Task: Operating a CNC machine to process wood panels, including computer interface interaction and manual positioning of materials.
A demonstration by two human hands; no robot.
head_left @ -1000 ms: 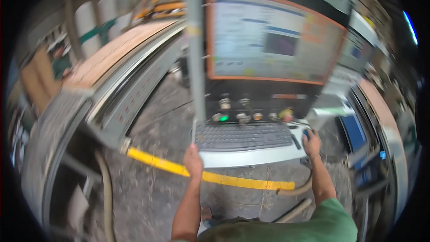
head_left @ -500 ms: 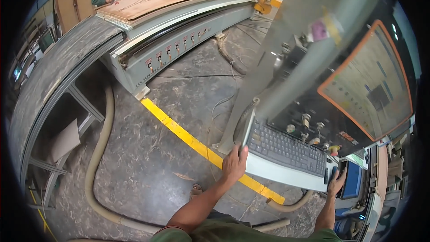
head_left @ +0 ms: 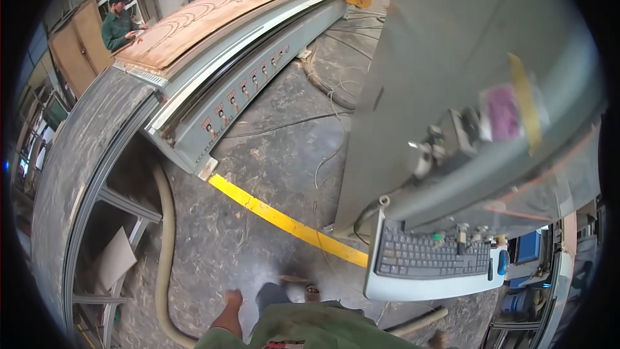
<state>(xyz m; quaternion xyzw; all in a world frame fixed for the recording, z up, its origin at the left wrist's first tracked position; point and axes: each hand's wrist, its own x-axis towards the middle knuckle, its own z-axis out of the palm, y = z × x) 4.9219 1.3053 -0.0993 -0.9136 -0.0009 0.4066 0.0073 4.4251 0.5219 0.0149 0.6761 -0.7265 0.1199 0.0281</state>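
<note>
My left hand (head_left: 233, 298) hangs low beside my body, over the floor, away from any object; its fingers are foreshortened and unclear. Only a blurred bit of my right hand (head_left: 438, 338) shows at the lower edge, close to the end of a pale hose (head_left: 420, 322). Ahead on the right, a dark keyboard (head_left: 433, 252) lies on the white tray (head_left: 400, 289) of a grey control cabinet (head_left: 387, 110). At the tray's right end sits a blue mouse (head_left: 502, 262). Neither hand touches the tray.
A long grey machine bed (head_left: 226, 103) carries a wooden panel (head_left: 194, 19) with curved cuts. A person (head_left: 118, 26) in green stands behind it. Yellow floor tape (head_left: 290, 225), cables (head_left: 323, 161) and a thick hose (head_left: 166, 252) run across the floor. A dark-topped table (head_left: 90, 129) stands left.
Both hands have left the keyboard tray's edges and dropped toward my sides. My view has shifted, so the cabinet fills more of the right and its screen is seen edge-on.
</note>
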